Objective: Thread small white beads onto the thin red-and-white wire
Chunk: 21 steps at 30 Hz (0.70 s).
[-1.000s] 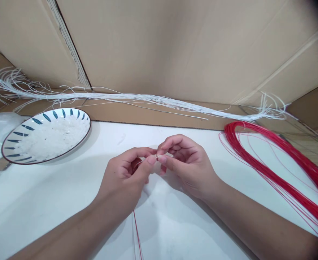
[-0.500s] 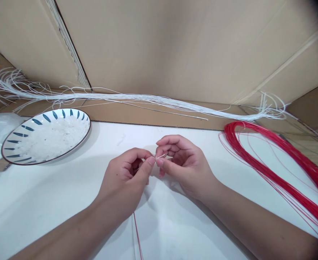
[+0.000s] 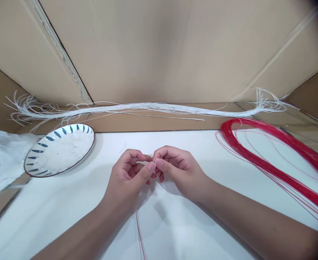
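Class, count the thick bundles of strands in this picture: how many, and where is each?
2. The white bundle stretches along the cardboard at the back; the red looped bundle is at right, partly out of frame.

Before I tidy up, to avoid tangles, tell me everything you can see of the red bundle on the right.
The red bundle is many thin, smooth, slightly shiny strands, perhaps wire or cord, gathered into a long loop. It lies largely on the white table, its rounded end near the white bundle; whether those touch is unclear. Two thick legs run off the picture's right edge. Loose strands stray inside and outside the loop. Neither the left hand nor the right hand touches it.
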Motion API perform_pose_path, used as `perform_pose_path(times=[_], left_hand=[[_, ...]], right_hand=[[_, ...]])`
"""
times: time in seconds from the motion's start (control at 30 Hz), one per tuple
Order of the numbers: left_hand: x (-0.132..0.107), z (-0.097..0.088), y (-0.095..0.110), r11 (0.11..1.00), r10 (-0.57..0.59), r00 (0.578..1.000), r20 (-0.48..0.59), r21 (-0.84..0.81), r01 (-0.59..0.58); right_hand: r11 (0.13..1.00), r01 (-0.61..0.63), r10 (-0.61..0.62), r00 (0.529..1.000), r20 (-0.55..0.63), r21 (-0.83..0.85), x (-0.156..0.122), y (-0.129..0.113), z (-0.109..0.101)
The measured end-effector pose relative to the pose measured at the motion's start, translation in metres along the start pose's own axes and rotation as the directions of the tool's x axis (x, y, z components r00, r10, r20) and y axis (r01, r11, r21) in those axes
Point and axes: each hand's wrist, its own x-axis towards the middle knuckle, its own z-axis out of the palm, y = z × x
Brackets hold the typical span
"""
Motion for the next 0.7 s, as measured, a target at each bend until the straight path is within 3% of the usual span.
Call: perform_pose_path(times=[0.2, 0.53, 0.7], left_hand=[[-0.001, 0.005, 0.004, 0.999, -0.027, 0.999, 0.019, -0.039, 0.028], [0.001, -0.002, 0.002, 0.991, -0.078, 0.987, 0.139, -0.101, 0.092], [0.003, -0.006, -0.002, 0.997, -0.057, 0.998, 0.018, 0.045, 0.056]], right_hand=[[0.999, 0.006, -0.005, 0.999, -0.031, 0.042, 0.003, 0.001, 0.000], [1.000, 0.018, -0.018, 0.992, -0.126, 0.002, 0.005, 0.005, -0.001], [0.993, -0.043, 0.027, 0.989, -0.142, -0.112, 0.004, 0.003, 0.000]])
